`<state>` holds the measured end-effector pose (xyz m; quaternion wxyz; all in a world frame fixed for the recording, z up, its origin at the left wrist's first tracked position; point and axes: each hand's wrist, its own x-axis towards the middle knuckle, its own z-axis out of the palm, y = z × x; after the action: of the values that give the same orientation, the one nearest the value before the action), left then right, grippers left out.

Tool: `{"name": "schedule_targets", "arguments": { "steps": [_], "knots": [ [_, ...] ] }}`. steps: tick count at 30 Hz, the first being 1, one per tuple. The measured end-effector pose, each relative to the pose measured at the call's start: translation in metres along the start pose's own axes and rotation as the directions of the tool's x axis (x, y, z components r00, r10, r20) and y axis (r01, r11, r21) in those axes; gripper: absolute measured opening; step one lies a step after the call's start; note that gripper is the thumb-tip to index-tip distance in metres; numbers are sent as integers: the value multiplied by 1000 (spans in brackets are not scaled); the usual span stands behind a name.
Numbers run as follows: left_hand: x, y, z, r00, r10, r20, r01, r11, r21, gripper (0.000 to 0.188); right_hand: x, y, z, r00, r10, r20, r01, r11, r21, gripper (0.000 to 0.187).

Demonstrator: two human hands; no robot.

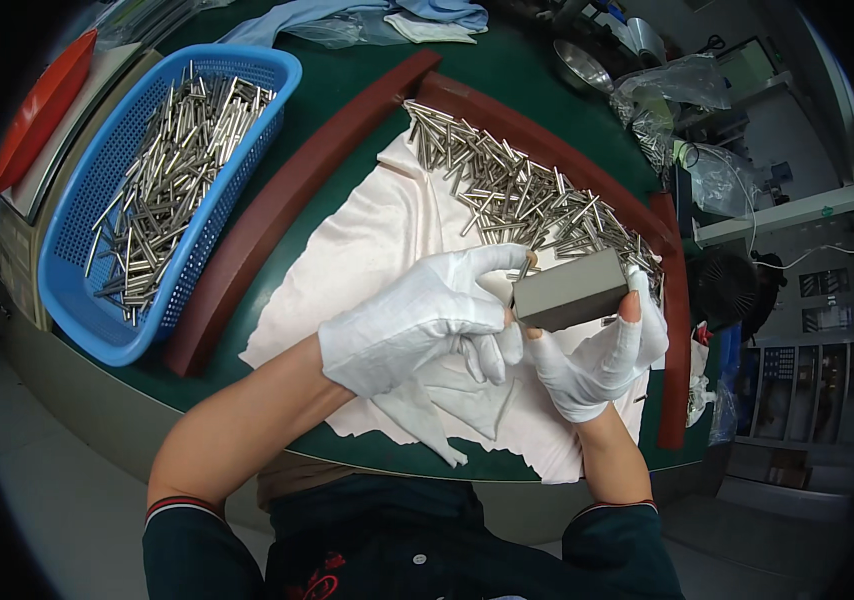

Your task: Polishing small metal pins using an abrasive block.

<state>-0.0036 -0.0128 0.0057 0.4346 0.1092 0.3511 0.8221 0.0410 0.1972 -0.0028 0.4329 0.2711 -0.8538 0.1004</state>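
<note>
My right hand, in a white glove with bare fingertips, grips a grey rectangular block between thumb and fingers. My left hand, gloved the same way, is at the block's left end. Its index finger and thumb are bent toward each other around a thin metal pin, mostly hidden by the fingers and block. Beyond both hands, a heap of loose metal pins lies on a pale satin cloth. A white cloth piece lies below my left hand.
Dark red bars frame the cloth on the green table. A blue perforated basket full of metal pins stands at the left, beside a red tray. At the far right are a metal bowl and clear plastic bags.
</note>
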Motion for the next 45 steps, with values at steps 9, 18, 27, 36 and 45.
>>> {"name": "schedule_targets", "arguments": {
  "steps": [9, 18, 27, 36, 45],
  "knots": [
    [-1, 0, 2, 1000, -13, 2, 13, 1000, 13, 68, -2, 1, -5, 1000, 5, 7, -5, 1000, -17, 100],
    [4, -4, -1, 1000, -30, 2, 30, 999, 37, 71, -2, 2, -1, 999, -2, -37, 2, 1000, -2, 97],
    [6, -11, 2, 998, -21, 55, 27, 994, -108, 66, 4, -4, -5, 952, 275, 135, -305, 897, 319, 93],
    [5, -11, 4, 997, -77, 28, 79, 992, -94, 56, 7, -5, -5, 956, 261, 135, -291, 903, 317, 91],
    [2, -6, 3, 996, -76, 39, 81, 988, -128, 62, 8, -6, -5, 946, 295, 135, -323, 889, 324, 90]
  ]
}}
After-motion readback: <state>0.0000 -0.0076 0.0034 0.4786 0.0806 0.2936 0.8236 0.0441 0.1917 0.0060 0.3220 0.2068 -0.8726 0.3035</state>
